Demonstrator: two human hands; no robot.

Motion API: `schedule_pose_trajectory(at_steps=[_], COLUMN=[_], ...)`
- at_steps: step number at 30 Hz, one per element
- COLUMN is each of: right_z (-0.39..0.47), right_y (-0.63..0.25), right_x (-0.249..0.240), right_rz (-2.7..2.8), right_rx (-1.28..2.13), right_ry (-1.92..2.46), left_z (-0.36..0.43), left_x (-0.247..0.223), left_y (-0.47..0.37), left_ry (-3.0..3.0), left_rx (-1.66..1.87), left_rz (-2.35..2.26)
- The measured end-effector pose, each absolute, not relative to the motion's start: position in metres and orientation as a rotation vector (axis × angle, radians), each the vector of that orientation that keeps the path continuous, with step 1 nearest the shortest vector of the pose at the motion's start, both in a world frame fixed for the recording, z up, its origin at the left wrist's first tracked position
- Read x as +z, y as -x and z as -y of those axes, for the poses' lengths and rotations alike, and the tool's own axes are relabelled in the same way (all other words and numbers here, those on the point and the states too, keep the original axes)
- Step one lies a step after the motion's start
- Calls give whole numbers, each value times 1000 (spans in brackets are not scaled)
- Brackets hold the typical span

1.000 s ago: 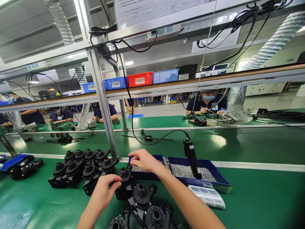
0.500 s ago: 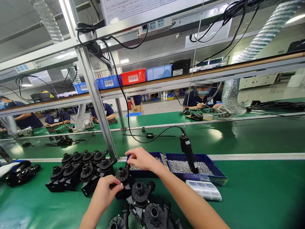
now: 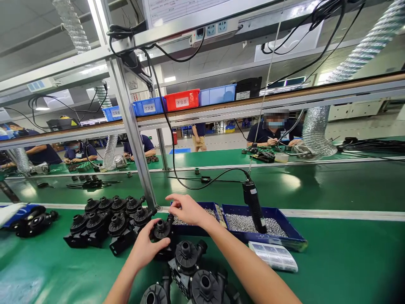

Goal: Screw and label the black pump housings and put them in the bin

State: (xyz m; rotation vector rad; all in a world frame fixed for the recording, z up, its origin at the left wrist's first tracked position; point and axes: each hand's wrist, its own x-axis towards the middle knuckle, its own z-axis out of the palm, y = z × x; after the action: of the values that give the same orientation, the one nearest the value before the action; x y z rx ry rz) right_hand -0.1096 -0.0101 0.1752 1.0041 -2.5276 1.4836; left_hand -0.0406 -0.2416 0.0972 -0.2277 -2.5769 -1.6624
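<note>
A black pump [image 3: 160, 236] is being gripped by the left hand [image 3: 148, 248] on the green belt [image 3: 341, 261], before the screw tray [image 3: 202, 230]. The right hand [image 3: 186, 209] is pinching over that tray; any screw held cannot be told. The pump is best being kept steady, port upward.

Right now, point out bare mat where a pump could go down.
Free: green mat right of the label sheet, and the near-left mat in front of the black pump cluster. Crowded: around the left hand, right hand and screw trays.
</note>
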Motion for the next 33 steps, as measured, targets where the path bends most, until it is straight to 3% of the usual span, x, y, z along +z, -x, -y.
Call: schedule_pose_trajectory(at_steps=[8,24,26,29,33], right_z=[23,32,28,15,-5], right_y=[107,99,99,108,128], right_x=[151,144,151,161,159], right_rz=[2740,2853,2869,2909,3084], right_rx=[1605,1398,1340,1177,814], right_ry=[-1135,-1214,-1231,-1055,-659], left_z=[292,303,308,314,315], left_x=[125,117,117,106,80], left_y=[29,34,41,60,81], left_ry=[776,747,534,181,128], left_rx=[-2078,-2118,-2013,-1506,-1084], left_rz=[2828,2785,2628,2332,2351])
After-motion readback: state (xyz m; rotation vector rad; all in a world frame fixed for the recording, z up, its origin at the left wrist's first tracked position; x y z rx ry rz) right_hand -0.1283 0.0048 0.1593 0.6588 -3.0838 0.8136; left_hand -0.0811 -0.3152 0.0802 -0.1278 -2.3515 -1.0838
